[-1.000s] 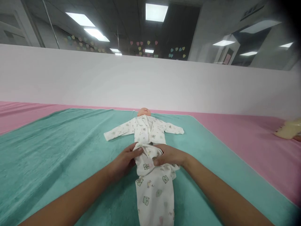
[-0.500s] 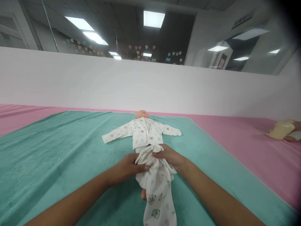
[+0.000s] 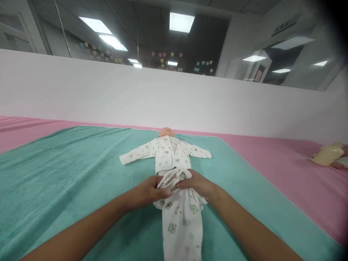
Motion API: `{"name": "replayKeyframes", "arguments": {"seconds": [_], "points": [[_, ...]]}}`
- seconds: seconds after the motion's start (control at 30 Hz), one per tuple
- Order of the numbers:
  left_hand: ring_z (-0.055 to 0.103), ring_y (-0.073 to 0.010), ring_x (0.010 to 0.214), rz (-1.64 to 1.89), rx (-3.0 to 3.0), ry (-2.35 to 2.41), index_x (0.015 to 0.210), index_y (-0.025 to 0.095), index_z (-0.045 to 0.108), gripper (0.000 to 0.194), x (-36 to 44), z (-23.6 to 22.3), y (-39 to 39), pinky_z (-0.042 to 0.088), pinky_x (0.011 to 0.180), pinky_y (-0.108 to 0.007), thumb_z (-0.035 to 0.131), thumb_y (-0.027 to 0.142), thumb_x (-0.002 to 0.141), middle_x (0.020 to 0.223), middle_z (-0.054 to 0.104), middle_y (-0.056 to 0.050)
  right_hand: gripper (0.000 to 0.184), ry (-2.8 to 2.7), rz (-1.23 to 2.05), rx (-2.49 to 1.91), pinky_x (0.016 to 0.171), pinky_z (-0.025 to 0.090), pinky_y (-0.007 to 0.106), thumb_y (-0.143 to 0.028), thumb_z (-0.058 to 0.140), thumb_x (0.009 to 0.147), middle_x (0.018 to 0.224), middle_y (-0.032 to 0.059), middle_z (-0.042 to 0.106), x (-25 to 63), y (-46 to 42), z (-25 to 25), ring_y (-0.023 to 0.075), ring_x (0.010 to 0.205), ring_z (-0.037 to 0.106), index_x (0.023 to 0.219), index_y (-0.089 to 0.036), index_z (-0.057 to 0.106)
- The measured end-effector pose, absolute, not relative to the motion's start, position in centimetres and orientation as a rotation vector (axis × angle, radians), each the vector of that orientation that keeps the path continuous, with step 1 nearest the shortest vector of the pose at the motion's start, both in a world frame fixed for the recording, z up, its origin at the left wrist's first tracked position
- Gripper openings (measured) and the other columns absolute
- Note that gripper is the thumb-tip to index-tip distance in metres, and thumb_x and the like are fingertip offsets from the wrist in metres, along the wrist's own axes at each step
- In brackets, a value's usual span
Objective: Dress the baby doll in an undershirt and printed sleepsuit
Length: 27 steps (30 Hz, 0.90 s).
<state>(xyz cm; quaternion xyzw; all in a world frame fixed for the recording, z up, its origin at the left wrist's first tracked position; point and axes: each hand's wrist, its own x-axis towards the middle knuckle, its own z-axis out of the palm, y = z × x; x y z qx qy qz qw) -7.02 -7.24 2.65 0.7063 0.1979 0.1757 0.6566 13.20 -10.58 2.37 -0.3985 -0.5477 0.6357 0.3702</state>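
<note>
A pair of white baby pants (image 3: 182,217) with small animal prints hangs bunched at the waistband between my two hands. My left hand (image 3: 149,192) grips the gathered band on the left, thumb on top. On the right side, my right hand (image 3: 197,185) pinches the same band. Behind them a baby doll (image 3: 166,132) lies on its back, head away from me. It wears a matching white printed jacket (image 3: 164,154), sleeves spread out to both sides. The doll's legs are hidden behind the pants and my hands.
A teal blanket (image 3: 89,174) lies over a pink cover (image 3: 261,152). A white wall (image 3: 108,94) with a window above stands behind the doll's head. At the far right edge is a pale yellow object (image 3: 326,154), partly cut off, beside what looks like another doll.
The waistband is bunched more tightly between my hands, and the pants' hanging part has swung slightly left. The doll's foot that showed below is now covered.
</note>
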Motion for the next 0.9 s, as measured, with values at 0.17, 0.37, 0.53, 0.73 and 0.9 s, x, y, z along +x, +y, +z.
{"name": "replayKeyframes", "arguments": {"seconds": [0.17, 0.37, 0.53, 0.73, 0.9], "points": [[0.058, -0.0191, 0.076, 0.345, 1.622, 0.543, 0.084, 0.015, 0.064, 0.029, -6.7, 2.6, -8.0, 0.043, 0.066, -0.027, 0.067, 0.039, 0.068, 0.082, 0.064, -0.003, 0.042, -1.365, 1.638, -0.846, 0.077, 0.045, 0.036, -0.022, 0.072, 0.062, 0.088, 0.0070, 0.064, 13.1, -10.6, 2.0, 0.0205, 0.083, 0.060, 0.101, -0.013, 0.061], [0.059, -0.0199, 0.079, 0.629, 1.262, 0.529, 0.098, 0.013, 0.061, 0.036, -6.4, 2.3, -8.7, 0.044, 0.071, -0.030, 0.054, 0.042, 0.079, 0.088, 0.065, -0.009, 0.051, -1.722, 1.590, -1.048, 0.075, 0.045, 0.034, -0.028, 0.077, 0.055, 0.094, 0.0055, 0.064, 13.4, -10.6, 3.8, 0.0213, 0.086, 0.059, 0.102, -0.017, 0.062], [0.060, -0.0217, 0.082, 0.661, 1.060, 0.508, 0.101, 0.015, 0.061, 0.036, -6.2, 2.3, -8.9, 0.044, 0.072, -0.030, 0.052, 0.042, 0.081, 0.093, 0.066, -0.010, 0.044, -1.751, 1.615, -1.176, 0.074, 0.046, 0.035, -0.028, 0.076, 0.055, 0.087, 0.0041, 0.066, 12.8, -11.0, 3.8, 0.0224, 0.083, 0.060, 0.096, -0.019, 0.065], [0.059, -0.0217, 0.086, 0.613, 1.049, 0.401, 0.109, 0.014, 0.058, 0.040, -6.2, 2.3, -8.2, 0.043, 0.078, -0.032, 0.047, 0.044, 0.084, 0.098, 0.064, -0.011, 0.043, -1.280, 1.692, -0.928, 0.079, 0.046, 0.037, -0.022, 0.071, 0.064, 0.094, 0.0081, 0.065, 12.4, -11.0, 2.8, 0.0222, 0.085, 0.061, 0.105, -0.016, 0.060], [0.060, -0.0189, 0.079, 0.506, 1.298, 0.409, 0.100, 0.012, 0.062, 0.034, -6.5, 1.9, -7.0, 0.044, 0.071, -0.029, 0.053, 0.039, 0.081, 0.091, 0.065, -0.010, 0.042, -1.142, 1.611, -0.888, 0.072, 0.046, 0.034, -0.026, 0.070, 0.067, 0.089, 0.0086, 0.065, 12.4, -10.5, 1.8, 0.0208, 0.078, 0.062, 0.106, -0.014, 0.058]]}}
